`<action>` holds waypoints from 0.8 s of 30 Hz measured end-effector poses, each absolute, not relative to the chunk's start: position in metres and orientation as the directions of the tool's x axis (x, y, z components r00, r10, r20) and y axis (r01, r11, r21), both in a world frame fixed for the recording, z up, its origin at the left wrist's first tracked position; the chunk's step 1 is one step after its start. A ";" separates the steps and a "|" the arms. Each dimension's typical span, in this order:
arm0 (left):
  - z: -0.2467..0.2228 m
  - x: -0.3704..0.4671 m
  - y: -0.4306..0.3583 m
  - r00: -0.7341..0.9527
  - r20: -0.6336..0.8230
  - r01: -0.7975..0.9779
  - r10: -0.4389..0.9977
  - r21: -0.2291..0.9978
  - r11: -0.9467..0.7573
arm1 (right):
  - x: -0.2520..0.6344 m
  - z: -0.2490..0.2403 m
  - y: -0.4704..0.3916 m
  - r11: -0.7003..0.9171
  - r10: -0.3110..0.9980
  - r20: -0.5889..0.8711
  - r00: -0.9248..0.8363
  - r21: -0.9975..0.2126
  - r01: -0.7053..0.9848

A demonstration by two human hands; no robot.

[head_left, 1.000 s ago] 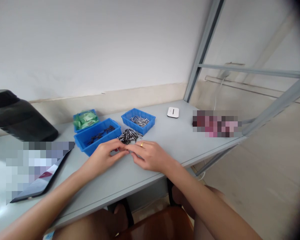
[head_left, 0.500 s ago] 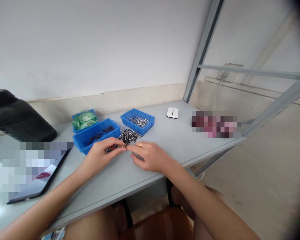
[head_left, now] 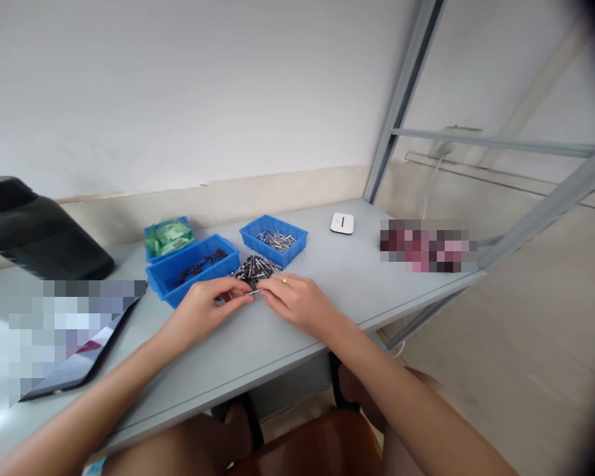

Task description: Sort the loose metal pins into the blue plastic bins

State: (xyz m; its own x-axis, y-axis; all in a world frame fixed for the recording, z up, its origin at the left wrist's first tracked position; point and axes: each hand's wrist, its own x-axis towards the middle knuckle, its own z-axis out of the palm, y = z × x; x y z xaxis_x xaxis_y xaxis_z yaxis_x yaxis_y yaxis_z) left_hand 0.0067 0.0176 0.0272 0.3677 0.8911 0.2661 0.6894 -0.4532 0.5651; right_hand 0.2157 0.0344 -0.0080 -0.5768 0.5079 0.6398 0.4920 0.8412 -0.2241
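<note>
In front of the heaped grey metal pins (head_left: 256,266), the right hand (head_left: 305,305) had newly closed its fingertips; together with the left hand (head_left: 203,305), it pinched one thin silvery rod (head_left: 254,291).

Gray desk (head_left: 347,274) with blue bins (head_left: 193,268), metal pieces (head_left: 256,268).

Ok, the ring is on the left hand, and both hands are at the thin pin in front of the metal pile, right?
Not quite: the head view shows the ring on the right hand. Both it and the left hand are at the thin pin in front of the metal pile.
</note>
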 end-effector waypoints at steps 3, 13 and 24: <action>0.029 0.007 0.017 0.368 0.291 0.689 0.883 0.552 -0.469 | 0.215 -0.008 0.035 0.831 0.524 0.636 -0.566 -0.236 0.504; 0.026 0.003 0.021 0.367 0.342 0.738 0.865 0.459 -0.494 | 0.215 -0.008 0.034 0.746 0.638 0.602 -0.480 -0.331 0.578; 0.026 0.008 0.015 0.572 0.213 0.693 0.792 0.392 -0.605 | 0.216 0.000 0.028 0.885 0.427 0.705 -0.566 -0.198 0.421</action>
